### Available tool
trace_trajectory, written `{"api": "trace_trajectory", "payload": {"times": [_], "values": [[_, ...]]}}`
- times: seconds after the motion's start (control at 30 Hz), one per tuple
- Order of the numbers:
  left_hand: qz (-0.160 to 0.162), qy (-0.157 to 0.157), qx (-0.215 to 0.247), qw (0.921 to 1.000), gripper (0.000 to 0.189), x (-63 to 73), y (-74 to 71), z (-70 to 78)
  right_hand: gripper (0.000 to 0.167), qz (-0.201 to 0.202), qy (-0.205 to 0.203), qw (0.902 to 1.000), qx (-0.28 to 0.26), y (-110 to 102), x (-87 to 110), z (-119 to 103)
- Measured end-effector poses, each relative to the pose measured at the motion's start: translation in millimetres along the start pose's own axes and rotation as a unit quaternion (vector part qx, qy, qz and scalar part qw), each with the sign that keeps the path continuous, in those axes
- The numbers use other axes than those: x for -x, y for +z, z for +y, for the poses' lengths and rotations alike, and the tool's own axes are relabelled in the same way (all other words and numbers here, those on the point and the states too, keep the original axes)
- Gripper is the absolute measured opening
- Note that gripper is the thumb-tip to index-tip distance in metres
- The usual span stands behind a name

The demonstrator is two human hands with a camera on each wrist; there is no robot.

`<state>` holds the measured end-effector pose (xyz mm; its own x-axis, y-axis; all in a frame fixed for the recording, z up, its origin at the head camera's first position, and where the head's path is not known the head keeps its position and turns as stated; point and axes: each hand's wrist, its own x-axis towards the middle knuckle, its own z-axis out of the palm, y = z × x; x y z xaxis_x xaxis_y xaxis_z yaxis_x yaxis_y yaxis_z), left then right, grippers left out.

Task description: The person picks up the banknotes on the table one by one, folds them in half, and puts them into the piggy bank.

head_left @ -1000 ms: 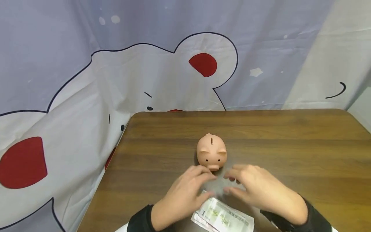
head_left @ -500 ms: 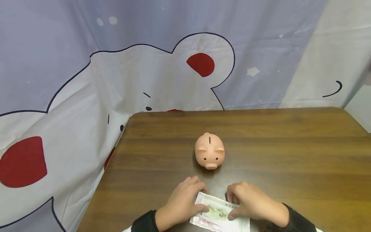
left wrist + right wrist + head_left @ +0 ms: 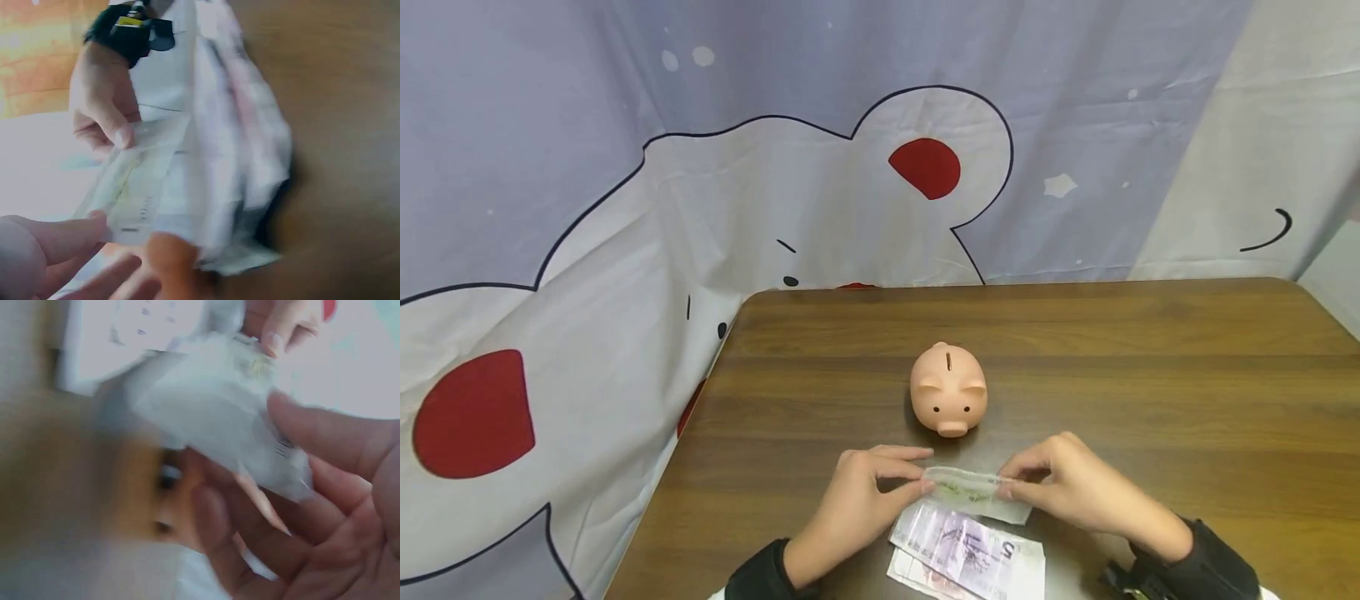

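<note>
The green banknote (image 3: 964,493) is held over the near side of the table (image 3: 1157,392), well apart from the far edge and nearer the left edge than the far right corner. The left hand (image 3: 861,504) grips its left end in a thumb-and-finger pinch, thumb uppermost, with another finger reaching out straight beyond the note. The right hand (image 3: 1067,483) pinches the other end, thumb on the facing side and fingers behind. I cannot tell whether the note's lower edge touches the money beneath. Just below it, on the table's near side, lies a purple banknote (image 3: 966,546) marked 5, overlapping a pinkish note (image 3: 925,575); both lie askew. Farther toward the far edge, near the hands but touching neither, stands a pink piggy bank (image 3: 949,392), upright, snout toward the person, slot visible on top. Both wrists carry dark cuffs (image 3: 763,573). Behind the far edge and along the left edge hangs a lavender and white cloth (image 3: 760,200) with red patches and dark outlines.
</note>
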<state>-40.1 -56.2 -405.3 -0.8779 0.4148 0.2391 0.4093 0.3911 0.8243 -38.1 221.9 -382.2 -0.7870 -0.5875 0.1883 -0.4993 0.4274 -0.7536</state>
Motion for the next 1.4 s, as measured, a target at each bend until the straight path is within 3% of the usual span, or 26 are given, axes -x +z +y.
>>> {"api": "trace_trajectory", "payload": {"times": [0.1, 0.2, 0.27, 0.4, 0.53, 0.7, 0.8, 0.9, 0.97, 1.07, 1.13, 1.23, 1.3, 1.4], "values": [[0.014, -0.031, 0.078, 0.9964, 0.008, -8.4, -18.5, 21.5, 0.005, 0.069, 0.036, 0.9968, -0.020, -20, -3.0, -22], [0.036, -0.046, 0.132, 0.9895, 0.009, -19.3, -41.4, 49.4, 0.007, 0.135, 0.072, 0.9874, -0.037, -42, -8.1, -52], [0.054, -0.023, 0.138, 0.9886, 0.011, -27.2, -56.0, 67.9, 0.008, 0.181, 0.081, 0.9791, -0.043, -55, -12.6, -73], [0.083, 0.032, 0.146, 0.9854, 0.009, -37.1, -74.2, 94.9, 0.009, 0.258, 0.060, 0.9617, -0.069, -69, -20.1, -102], [0.083, 0.058, 0.183, 0.9779, 0.008, -37.2, -77.9, 103.1, 0.010, 0.282, 0.039, 0.9560, -0.073, -68, -24.5, -118], [0.070, 0.074, 0.240, 0.9655, 0.023, -37.4, -67.5, 104.7, 0.012, 0.284, 0.042, 0.9574, -0.034, -63, -26.7, -125], [0.087, 0.082, 0.235, 0.9646, 0.019, -40.3, -61.8, 103.1, 0.014, 0.295, 0.037, 0.9542, -0.029, -58, -29.0, -122], [0.131, 0.106, 0.220, 0.9609, 0.014, -43.6, -58.6, 100.4, 0.022, 0.325, 0.000, 0.9455, -0.021, -52, -32.2, -118], [0.170, 0.138, 0.189, 0.9572, 0.013, -44.5, -55.4, 98.2, 0.027, 0.350, -0.054, 0.9349, -0.022, -46, -36.3, -115], [0.232, 0.205, 0.108, 0.9447, 0.010, -45.9, -48.1, 96.6, 0.026, 0.389, -0.158, 0.9074, 0.004, -34, -45.1, -113], [0.256, 0.246, 0.056, 0.9333, 0.011, -46.5, -42.5, 96.5, 0.019, 0.401, -0.220, 0.8892, 0.017, -26, -51.4, -114], [0.257, 0.282, 0.033, 0.9239, 0.013, -48.3, -35.9, 97.2, 0.012, 0.408, -0.273, 0.8702, 0.040, -16, -58.9, -116], [0.246, 0.290, 0.037, 0.9240, 0.013, -48.7, -33.5, 97.1, 0.011, 0.407, -0.294, 0.8639, 0.047, -10, -63.0, -117], [0.219, 0.291, 0.064, 0.9291, 0.013, -49.7, -31.8, 97.1, 0.016, 0.392, -0.319, 0.8617, 0.040, -5, -65.8, -118]]}}
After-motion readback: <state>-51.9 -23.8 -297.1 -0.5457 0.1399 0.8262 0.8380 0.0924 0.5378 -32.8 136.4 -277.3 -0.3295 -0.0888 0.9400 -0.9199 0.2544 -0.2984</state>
